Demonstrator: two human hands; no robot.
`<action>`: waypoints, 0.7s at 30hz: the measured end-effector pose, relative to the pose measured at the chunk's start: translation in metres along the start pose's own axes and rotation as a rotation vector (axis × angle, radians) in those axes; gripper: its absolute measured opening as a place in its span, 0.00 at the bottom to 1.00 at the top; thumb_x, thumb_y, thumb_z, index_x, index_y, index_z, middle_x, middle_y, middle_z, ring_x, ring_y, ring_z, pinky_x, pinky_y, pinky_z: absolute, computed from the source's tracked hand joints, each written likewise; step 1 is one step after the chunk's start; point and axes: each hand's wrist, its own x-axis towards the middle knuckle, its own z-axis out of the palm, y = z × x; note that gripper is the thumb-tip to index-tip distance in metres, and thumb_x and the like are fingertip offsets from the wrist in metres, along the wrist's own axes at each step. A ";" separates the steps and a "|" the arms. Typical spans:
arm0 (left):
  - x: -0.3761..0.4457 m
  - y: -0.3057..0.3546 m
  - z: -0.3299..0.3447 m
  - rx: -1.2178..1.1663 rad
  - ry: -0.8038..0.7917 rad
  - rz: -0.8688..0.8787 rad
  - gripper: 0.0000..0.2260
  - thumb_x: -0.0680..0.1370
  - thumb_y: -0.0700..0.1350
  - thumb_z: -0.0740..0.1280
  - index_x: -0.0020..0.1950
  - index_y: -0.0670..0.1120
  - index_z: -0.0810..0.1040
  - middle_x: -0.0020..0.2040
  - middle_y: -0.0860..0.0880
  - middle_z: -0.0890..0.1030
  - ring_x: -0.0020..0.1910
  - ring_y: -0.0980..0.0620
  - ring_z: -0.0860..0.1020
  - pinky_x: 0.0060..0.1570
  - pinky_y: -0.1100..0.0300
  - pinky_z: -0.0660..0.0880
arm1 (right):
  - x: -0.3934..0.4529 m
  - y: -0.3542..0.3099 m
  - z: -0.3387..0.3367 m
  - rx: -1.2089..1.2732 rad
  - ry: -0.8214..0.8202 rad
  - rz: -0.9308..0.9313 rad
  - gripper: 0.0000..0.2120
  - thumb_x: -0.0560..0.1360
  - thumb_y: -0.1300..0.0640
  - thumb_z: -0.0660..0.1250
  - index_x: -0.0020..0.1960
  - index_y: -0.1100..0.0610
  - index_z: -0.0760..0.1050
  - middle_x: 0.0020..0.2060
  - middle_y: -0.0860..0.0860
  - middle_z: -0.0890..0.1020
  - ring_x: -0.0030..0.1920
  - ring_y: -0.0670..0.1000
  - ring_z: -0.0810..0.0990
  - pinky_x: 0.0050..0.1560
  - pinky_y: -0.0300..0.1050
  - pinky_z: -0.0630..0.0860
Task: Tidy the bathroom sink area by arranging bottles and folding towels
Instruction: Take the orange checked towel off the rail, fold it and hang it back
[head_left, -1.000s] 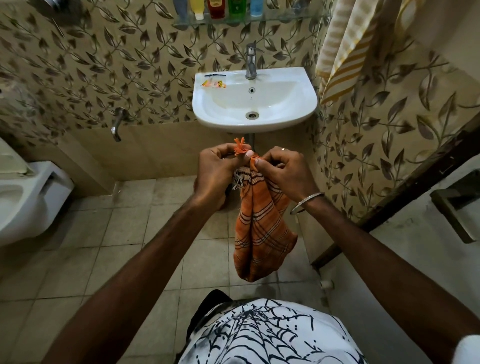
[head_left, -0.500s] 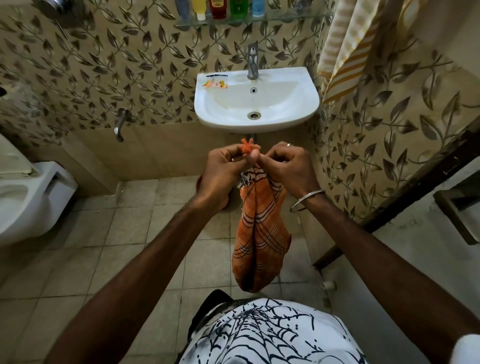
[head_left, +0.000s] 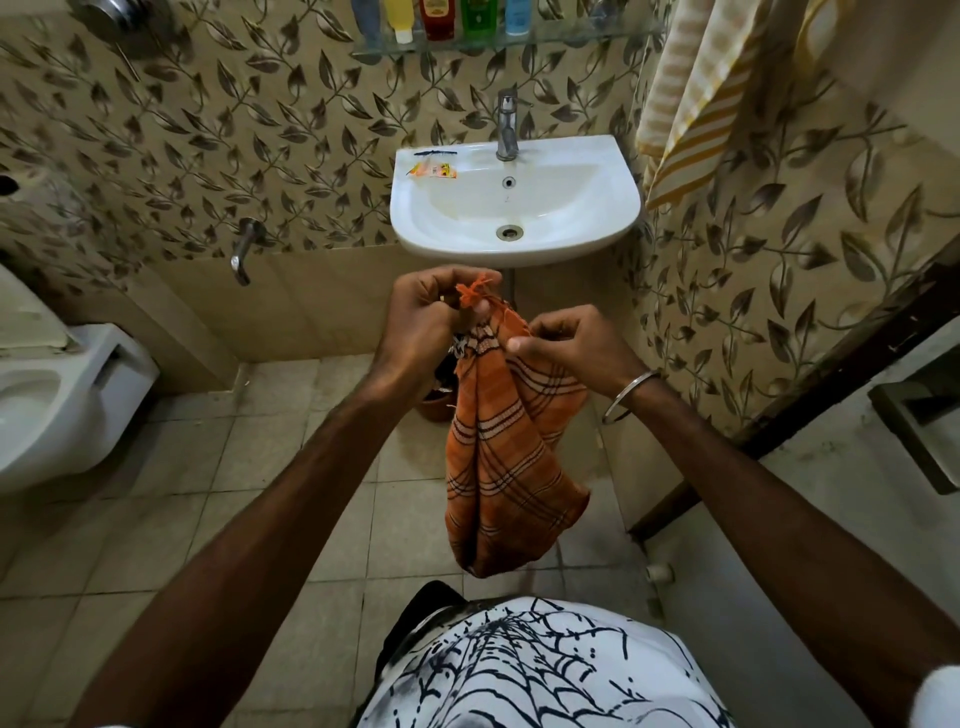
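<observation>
An orange checked towel (head_left: 506, 467) hangs bunched in front of me, below the white sink (head_left: 618, 208). My left hand (head_left: 426, 327) pinches its top corner, where an orange tassel sticks up. My right hand (head_left: 566, 348) pinches the cloth's edge a little lower and to the right. Several coloured bottles (head_left: 441, 18) stand in a row on the glass shelf (head_left: 571, 34) above the tap (head_left: 506, 124). A yellow striped towel (head_left: 696, 104) hangs on the right wall.
Small sachets (head_left: 434, 170) and a dark comb-like item (head_left: 434, 153) lie on the sink's left rim. A toilet (head_left: 57, 395) stands at the left, a wall tap (head_left: 241, 249) beside it. A brown pot (head_left: 439, 405) sits on the tiled floor under the sink. A door frame (head_left: 831, 374) runs along the right.
My right hand has slid down and to the right along the towel's edge, away from my left hand. The towel has spread slightly wider at the top.
</observation>
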 end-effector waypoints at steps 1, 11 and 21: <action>0.000 0.002 -0.001 -0.010 0.012 0.003 0.14 0.75 0.27 0.66 0.55 0.42 0.83 0.49 0.47 0.85 0.45 0.55 0.83 0.43 0.60 0.80 | 0.000 0.005 -0.001 -0.014 -0.019 0.024 0.07 0.72 0.52 0.76 0.43 0.56 0.85 0.39 0.54 0.86 0.39 0.46 0.82 0.41 0.41 0.78; 0.004 0.024 -0.016 -0.081 0.070 0.056 0.13 0.75 0.27 0.66 0.53 0.42 0.81 0.50 0.49 0.83 0.43 0.59 0.83 0.41 0.63 0.79 | 0.001 0.047 -0.015 -0.263 -0.095 0.101 0.13 0.69 0.47 0.77 0.43 0.57 0.85 0.45 0.48 0.83 0.46 0.49 0.82 0.50 0.55 0.81; 0.018 0.029 -0.043 -0.032 0.143 0.107 0.15 0.74 0.27 0.67 0.55 0.43 0.81 0.53 0.46 0.83 0.48 0.52 0.84 0.44 0.59 0.80 | -0.012 0.066 -0.030 -0.629 -0.183 0.149 0.23 0.69 0.31 0.69 0.49 0.48 0.86 0.48 0.44 0.80 0.47 0.48 0.79 0.40 0.45 0.74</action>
